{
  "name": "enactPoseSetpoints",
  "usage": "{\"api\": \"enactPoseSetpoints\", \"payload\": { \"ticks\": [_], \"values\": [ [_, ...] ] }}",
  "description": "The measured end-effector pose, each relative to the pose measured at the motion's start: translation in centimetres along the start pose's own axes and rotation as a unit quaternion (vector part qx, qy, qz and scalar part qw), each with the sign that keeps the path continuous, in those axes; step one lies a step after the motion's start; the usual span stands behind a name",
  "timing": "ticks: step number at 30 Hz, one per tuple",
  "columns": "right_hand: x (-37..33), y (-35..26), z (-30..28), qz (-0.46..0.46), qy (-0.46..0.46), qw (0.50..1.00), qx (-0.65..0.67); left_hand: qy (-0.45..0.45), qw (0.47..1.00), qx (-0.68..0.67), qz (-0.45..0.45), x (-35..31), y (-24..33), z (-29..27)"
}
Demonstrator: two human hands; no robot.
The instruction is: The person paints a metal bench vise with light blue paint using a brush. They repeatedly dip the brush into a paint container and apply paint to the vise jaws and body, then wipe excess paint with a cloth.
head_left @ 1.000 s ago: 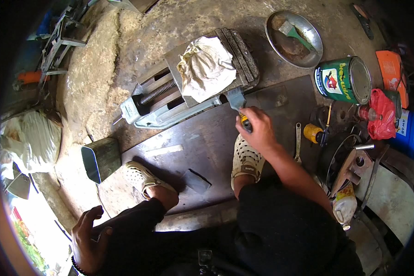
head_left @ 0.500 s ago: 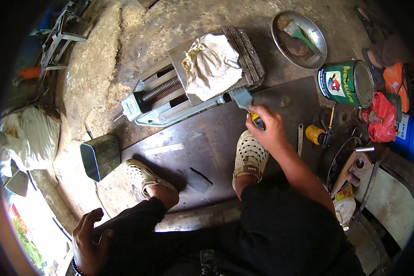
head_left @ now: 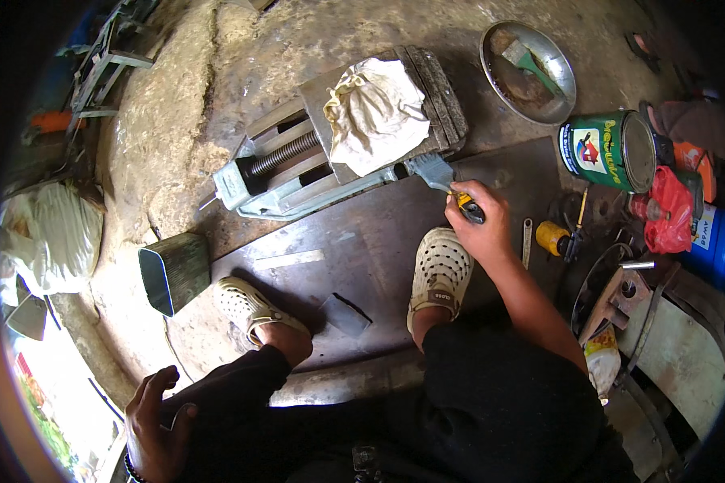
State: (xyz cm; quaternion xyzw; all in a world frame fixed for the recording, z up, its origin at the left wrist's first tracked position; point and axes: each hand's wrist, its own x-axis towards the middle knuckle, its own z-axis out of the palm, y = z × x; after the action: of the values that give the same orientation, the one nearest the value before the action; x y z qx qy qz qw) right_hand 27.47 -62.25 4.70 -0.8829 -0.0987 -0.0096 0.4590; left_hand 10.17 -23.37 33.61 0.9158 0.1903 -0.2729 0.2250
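Crouching over a rough, stained brown floor (head_left: pixel 161 137), you have your clogs (head_left: pixel 443 264) on a dark metal sheet (head_left: pixel 370 237). Its far edge slants behind the blue-grey vise (head_left: pixel 314 193), leaving an open stretch between the vise and your feet. To the right, a round metal pan (head_left: pixel 562 68), a green can (head_left: pixel 638 153) and a blue container (head_left: pixel 705 249) crowd the margin. Your left hand (head_left: pixel 157 423) hangs beside your left knee, fingers loosely bent and empty. Your right fingers (head_left: pixel 469 190) grasp the yellow-and-black handle of a brush (head_left: pixel 433 171); its head is at the vise's near side, contact unclear. The can's label (head_left: pixel 590 150) bears a red picture and bright lettering; the container's label (head_left: pixel 703 225) is white with dark print.
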Motion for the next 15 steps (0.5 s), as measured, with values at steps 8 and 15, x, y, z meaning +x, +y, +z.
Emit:
{"api": "enactPoseSetpoints", "payload": {
  "ticks": [8,15],
  "values": [
    [1.5,3.1,-1.5,0.094,-0.01,0.994,0.057,-0.037,0.998,0.047,0.034,0.3,-0.2,-0.2],
    [3.5,3.7,-4.7,0.099,0.056,0.993,-0.026,-0.022,0.998,0.028,0.057,0.4,-0.4,-0.1]
  ]
}}
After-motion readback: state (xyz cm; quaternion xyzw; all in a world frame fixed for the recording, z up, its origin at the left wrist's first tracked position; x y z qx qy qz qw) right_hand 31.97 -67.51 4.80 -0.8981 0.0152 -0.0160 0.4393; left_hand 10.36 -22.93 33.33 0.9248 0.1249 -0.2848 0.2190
